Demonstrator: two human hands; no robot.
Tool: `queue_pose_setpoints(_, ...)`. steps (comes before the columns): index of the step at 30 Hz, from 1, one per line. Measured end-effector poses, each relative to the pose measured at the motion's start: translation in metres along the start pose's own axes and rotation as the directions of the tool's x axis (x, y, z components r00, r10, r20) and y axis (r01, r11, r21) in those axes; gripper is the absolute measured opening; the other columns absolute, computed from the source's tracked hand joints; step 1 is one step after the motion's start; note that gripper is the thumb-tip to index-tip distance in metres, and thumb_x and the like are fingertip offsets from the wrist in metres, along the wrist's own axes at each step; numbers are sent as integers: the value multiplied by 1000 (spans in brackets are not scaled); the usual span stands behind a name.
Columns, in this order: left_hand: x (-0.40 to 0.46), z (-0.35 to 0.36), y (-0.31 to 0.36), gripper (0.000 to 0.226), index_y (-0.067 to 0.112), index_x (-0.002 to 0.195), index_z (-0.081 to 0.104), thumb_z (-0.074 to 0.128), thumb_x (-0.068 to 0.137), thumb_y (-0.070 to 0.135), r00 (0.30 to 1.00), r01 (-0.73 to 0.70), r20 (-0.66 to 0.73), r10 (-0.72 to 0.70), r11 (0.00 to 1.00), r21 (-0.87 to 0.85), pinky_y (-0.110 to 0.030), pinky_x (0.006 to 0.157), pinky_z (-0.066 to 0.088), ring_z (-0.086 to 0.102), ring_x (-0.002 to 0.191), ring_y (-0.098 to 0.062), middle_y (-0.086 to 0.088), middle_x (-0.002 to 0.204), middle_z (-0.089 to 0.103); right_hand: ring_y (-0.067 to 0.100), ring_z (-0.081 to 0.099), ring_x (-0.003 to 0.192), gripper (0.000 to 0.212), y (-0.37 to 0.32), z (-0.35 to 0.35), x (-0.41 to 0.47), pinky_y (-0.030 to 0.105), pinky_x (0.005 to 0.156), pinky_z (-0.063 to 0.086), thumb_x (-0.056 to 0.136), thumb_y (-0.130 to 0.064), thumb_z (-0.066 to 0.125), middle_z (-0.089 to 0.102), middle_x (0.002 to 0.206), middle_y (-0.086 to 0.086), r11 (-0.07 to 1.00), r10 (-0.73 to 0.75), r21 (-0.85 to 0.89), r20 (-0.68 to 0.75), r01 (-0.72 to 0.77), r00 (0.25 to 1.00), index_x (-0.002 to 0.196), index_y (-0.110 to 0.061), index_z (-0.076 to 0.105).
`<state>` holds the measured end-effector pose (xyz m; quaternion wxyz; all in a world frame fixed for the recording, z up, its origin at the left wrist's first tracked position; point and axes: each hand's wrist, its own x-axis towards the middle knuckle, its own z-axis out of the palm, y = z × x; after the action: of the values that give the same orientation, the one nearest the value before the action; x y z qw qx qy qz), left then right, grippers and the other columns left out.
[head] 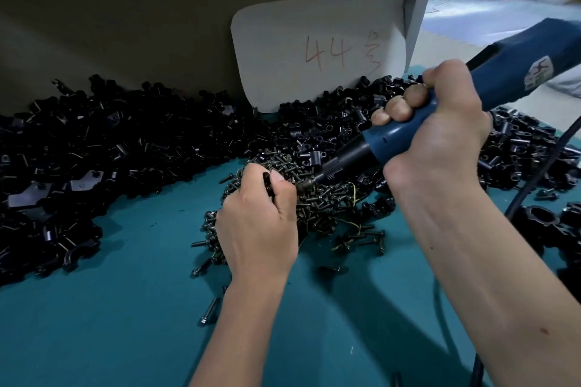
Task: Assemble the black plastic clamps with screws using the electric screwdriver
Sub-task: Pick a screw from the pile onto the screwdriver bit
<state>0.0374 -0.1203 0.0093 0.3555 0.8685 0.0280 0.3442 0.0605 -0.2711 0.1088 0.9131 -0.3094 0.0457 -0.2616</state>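
clamps (94, 148) piled left and behind | screws (323, 201) in the middle | card (314, 50) behind | all on table (110, 308)

Bare table (94, 324) before clamp heaps (94, 141)

Grey card (317, 47) marked "44", teal table (110, 308)

Factory assembly bench: heaped black clamps (132, 148), loose screws (327, 204), numbered card (317, 47).
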Motion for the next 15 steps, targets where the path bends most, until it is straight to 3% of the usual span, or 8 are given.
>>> queue_pose_setpoints(6, 5, -2, -5, 30, 23, 76, 47, 32, 97, 37, 1000, -30, 5, 30, 999, -15, -32, 44, 27, 46, 46, -17, 5, 51, 48, 14, 43, 51, 27, -7, -2, -3, 30, 56, 45, 99, -27, 62, 46, 61, -2, 999, 30, -46, 309, -17, 951, 77, -19, 47)
queue_pose_setpoints(9, 11, -9, -16, 32, 17, 78, 52, 35, 97, 37, 1000, 26, -2, -26, 997, 66, -39, 49, 39, 50, 50, -28, 1, 54, 51, 12, 45, 51, 36, -15, -1, -5, 28, 59, 46, 100, -35, 60, 49, 60, -4, 997, 36, -81, 419, -2, 907, 66, -23, 54)
queue_pose_setpoints(11, 17, -19, -26, 33, 17, 76, 54, 37, 96, 37, 990, 134, -53, -130, 989, 60, -42, 51, 44, 53, 53, -28, 2, 56, 54, 8, 47, 49, 34, -27, 2, -4, 25, 57, 47, 89, -42, 66, 53, 57, -7, 997, 28, -73, 485, 9, 874, 62, -24, 61)
queue_pose_setpoints(13, 21, -25, -31, 29, 24, 69, 47, 38, 96, 33, 955, 252, -113, -274, 951, -177, -35, 46, 38, 43, 47, -11, 13, 52, 48, 6, 50, 50, 37, -36, 7, 1, 24, 56, 48, 90, -46, 68, 56, 59, -8, 999, 50, -42, 464, -34, 884, 61, -23, 63)
queue_pose_setpoints(15, 23, -24, -26, 34, 27, 68, 39, 41, 101, 28, 899, 357, -37, -437, 778, -517, -29, 46, 36, 36, 51, -10, 12, 59, 42, 7, 52, 52, 43, -34, 8, 7, 25, 57, 50, 99, -47, 65, 56, 62, -7, 992, 124, -42, 317, -116, 940, 66, -20, 61)
